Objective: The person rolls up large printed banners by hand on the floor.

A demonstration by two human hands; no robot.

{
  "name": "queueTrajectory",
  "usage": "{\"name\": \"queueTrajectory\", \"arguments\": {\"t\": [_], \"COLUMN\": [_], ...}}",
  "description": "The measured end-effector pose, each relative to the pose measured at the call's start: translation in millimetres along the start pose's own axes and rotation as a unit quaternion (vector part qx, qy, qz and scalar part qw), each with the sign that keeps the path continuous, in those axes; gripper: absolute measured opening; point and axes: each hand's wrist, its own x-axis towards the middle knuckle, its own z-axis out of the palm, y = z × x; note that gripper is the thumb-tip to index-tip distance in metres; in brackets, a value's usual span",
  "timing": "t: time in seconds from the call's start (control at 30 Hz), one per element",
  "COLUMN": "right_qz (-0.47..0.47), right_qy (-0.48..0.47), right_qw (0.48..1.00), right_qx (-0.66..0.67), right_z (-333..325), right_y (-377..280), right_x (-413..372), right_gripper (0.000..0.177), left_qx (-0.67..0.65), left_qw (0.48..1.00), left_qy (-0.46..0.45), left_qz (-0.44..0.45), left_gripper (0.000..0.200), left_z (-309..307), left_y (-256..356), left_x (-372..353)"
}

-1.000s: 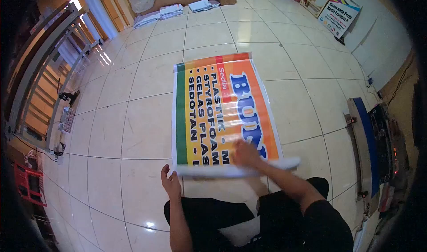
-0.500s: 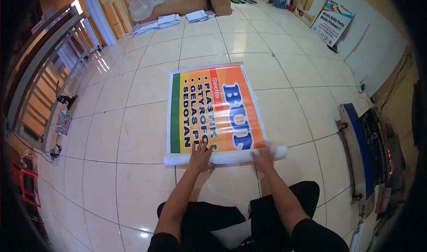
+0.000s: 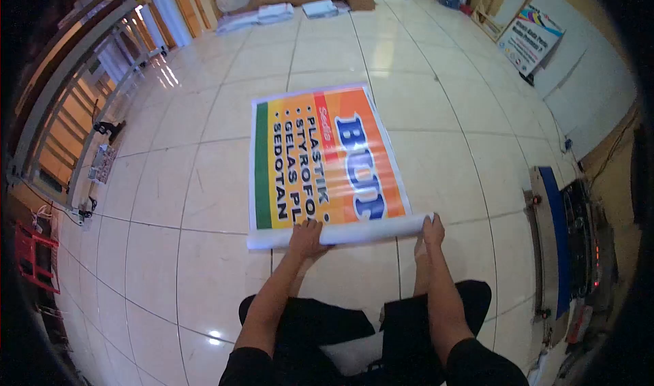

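Note:
A printed banner (image 3: 320, 161) in orange, yellow and green lies on the tiled floor, its near end wound into a white roll (image 3: 368, 232). My left hand (image 3: 306, 240) is closed over the roll, left of its middle, with the fingertips on top. At the roll's right end my right hand (image 3: 433, 231) is wrapped round the edge. The far part of the banner is flat, with its lettering running sideways.
A metal frame (image 3: 75, 107) stands at the left, above a red plastic item (image 3: 35, 258). Along the right is a long machine with a blue strip (image 3: 557, 243). A small sign (image 3: 531, 40) leans on the right wall. Paper stacks (image 3: 275, 13) lie at the back.
My right hand has moved right to the roll's end and closed round it. My left hand's spread fingers have curled over the roll. The camera view has shifted slightly.

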Motion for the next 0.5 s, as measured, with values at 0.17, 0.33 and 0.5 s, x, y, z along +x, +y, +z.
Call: {"name": "queueTrajectory", "arguments": {"t": [0.17,0.33,0.5], "right_qz": [0.128,0.18,0.191], "right_qy": [-0.069,-0.072,-0.086], "right_qw": [0.854,0.857,0.835], "right_qx": [0.499,0.477,0.51], "right_z": [-10,-22,5], "right_y": [20,10,10], "right_x": [6,4,6], "right_gripper": [0.042,0.04,0.047], "left_qx": [-0.103,-0.163,-0.417], "left_qw": [0.99,0.895,0.778], "left_qy": [-0.03,0.16,0.169], "left_qz": [0.088,-0.384,-0.439], "left_gripper": [0.068,0.054,0.056], "left_z": [-22,-29,70], "left_y": [14,-60,-144], "left_x": [9,-59,-141]}}
